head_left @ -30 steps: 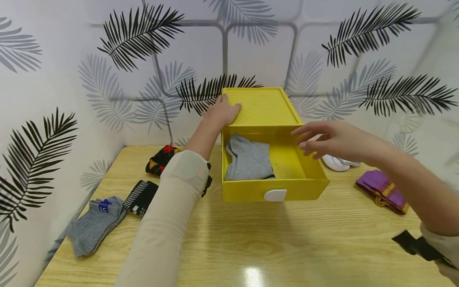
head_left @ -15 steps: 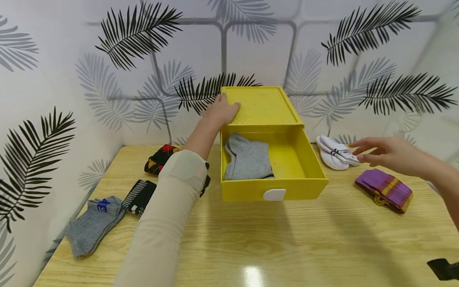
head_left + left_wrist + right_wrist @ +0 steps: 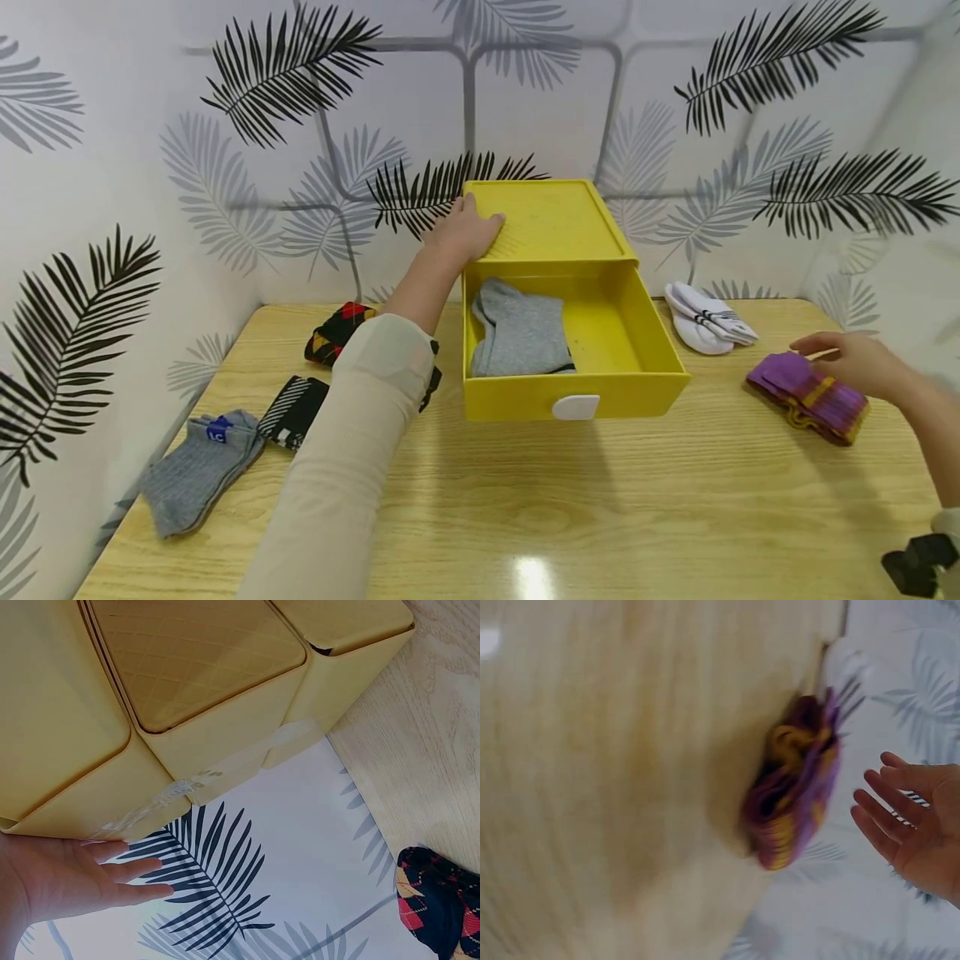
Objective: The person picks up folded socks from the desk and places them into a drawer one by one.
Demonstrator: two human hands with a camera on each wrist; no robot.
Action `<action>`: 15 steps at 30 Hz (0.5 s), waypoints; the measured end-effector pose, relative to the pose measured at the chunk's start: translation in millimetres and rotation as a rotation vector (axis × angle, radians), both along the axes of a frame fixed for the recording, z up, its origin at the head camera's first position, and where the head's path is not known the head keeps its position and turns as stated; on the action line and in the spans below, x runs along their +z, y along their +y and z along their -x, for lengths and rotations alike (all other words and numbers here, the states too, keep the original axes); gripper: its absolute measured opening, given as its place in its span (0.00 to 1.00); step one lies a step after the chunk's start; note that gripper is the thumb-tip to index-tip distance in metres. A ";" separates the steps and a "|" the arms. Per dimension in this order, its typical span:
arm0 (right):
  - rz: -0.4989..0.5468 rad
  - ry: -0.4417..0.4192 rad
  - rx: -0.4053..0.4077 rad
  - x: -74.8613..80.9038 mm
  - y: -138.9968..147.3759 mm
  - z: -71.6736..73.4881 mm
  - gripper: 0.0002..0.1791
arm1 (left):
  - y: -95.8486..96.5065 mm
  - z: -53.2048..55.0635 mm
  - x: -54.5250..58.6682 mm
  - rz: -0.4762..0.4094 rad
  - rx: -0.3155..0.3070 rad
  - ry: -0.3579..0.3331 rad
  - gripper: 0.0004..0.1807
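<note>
My left hand (image 3: 467,232) rests on the top left edge of the yellow box (image 3: 547,221), fingers spread; in the left wrist view the same hand (image 3: 67,881) lies along the box's side (image 3: 225,735). The box's drawer (image 3: 600,396) is pulled out, with folded grey socks (image 3: 525,333) in its left part. Above the folded purple and yellow socks (image 3: 810,396) hovers my right hand (image 3: 862,364), holding nothing. In the right wrist view its fingers are loosely extended, apart from the purple socks (image 3: 799,787).
White socks with black stripes (image 3: 708,319) lie right of the drawer. On the left are argyle socks (image 3: 337,333), black-and-white patterned socks (image 3: 295,412) and grey socks with a blue label (image 3: 201,468). A leaf-patterned wall (image 3: 405,100) stands behind the wooden table (image 3: 525,500).
My right hand has moved right from the drawer's side, past the white socks, to above the purple socks. The left hand and the box have stayed in place.
</note>
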State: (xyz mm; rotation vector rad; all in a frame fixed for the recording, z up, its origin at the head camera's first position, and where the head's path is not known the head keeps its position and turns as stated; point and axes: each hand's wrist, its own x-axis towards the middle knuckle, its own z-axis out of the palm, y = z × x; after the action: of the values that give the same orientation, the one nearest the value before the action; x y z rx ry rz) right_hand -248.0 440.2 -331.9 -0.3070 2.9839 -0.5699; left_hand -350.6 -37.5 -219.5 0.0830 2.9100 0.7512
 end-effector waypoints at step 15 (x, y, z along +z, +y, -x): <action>0.178 0.029 -0.019 -54.1 39.7 -1.6 0.07 | -0.3 2.9 -1.6 0.016 0.002 0.005 0.40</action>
State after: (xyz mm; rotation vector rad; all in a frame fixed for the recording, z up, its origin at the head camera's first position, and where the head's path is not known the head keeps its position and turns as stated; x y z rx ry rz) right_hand -246.4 479.9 -386.0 -0.3017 2.9715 -0.8433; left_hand -353.5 -37.8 -221.0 0.0803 2.9211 0.7294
